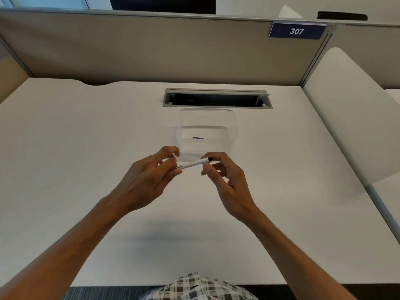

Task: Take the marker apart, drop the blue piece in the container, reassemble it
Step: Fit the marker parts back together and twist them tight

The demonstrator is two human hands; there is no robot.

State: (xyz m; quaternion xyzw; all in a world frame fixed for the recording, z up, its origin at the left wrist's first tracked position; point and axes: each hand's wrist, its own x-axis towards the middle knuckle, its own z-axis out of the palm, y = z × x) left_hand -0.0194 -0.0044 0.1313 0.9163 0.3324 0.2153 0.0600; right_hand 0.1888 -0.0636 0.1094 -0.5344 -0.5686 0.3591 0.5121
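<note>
A white marker (192, 164) with black print lies level between both hands, just above the desk. My left hand (151, 176) pinches its left end between thumb and fingers. My right hand (223, 174) pinches the right end, where a small black tip shows at the fingertips. Behind the hands stands a clear plastic container (234, 126), open at the top. A blue piece (200, 138) lies on its bottom.
The white desk (86, 148) has a grey cable slot (216, 98) with a raised flap just behind the container. A beige partition (151, 48) with a blue "307" sign closes off the back. A white side panel (350, 118) rises at the right.
</note>
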